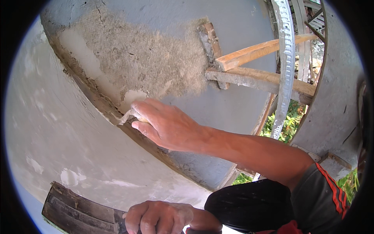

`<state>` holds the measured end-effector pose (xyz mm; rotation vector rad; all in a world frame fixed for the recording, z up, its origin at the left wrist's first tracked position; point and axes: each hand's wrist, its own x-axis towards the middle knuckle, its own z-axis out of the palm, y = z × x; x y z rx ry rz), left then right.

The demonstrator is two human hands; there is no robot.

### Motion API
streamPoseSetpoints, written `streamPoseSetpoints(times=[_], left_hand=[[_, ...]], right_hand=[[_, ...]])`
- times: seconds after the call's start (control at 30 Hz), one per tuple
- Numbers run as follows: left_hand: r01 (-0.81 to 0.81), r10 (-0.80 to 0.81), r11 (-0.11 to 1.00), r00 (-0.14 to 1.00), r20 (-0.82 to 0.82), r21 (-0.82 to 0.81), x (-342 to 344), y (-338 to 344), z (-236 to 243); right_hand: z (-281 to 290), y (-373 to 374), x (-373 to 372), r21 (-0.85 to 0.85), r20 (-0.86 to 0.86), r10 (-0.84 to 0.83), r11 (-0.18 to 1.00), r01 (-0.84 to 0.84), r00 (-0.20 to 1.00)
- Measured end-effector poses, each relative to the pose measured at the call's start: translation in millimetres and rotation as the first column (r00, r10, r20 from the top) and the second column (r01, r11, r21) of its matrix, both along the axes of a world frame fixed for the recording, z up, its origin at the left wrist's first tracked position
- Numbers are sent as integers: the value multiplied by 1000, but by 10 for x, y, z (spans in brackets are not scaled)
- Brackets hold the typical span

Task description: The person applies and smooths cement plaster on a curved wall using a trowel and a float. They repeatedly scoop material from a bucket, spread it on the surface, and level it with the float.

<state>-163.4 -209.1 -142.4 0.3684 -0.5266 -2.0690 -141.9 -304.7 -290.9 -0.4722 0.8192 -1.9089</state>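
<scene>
My right hand [167, 124] is closed around a small scraper [125, 117], its thin blade smeared with pale plaster. The blade touches the edge of a rough, recessed joint [99, 97] that runs between two plastered surfaces. Most of the scraper's handle is hidden in my fingers. Beside the blade lies a pale patch of fresh-looking plaster [133, 96]. Lower down, my left hand [159, 218] has its fingers curled over the end of a dark, ribbed panel [80, 208], held below the smooth grey wall [58, 128].
A coarse, unsmoothed patch [148, 58] spreads above the joint. Wooden beams [261, 80] press against a short wood block [212, 43] on the grey surface. A perforated metal strip [286, 66] crosses at the right, with greenery [292, 121] beyond it.
</scene>
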Motion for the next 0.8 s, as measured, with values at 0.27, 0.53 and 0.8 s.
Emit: streamPoseSetpoints(times=[0.27, 0.53, 0.8], left_hand=[[92, -92, 996, 996, -15, -5, 139, -14, 73], [183, -187, 979, 981, -42, -85, 405, -112, 39], [192, -193, 980, 981, -22, -52, 429, -119, 87]], right_hand=[[-54, 486, 312, -34, -21, 192, 981, -193, 981], [-217, 284, 92, 67, 29, 64, 996, -66, 998], [-133, -190, -176, -42, -30, 60, 997, -61, 998]])
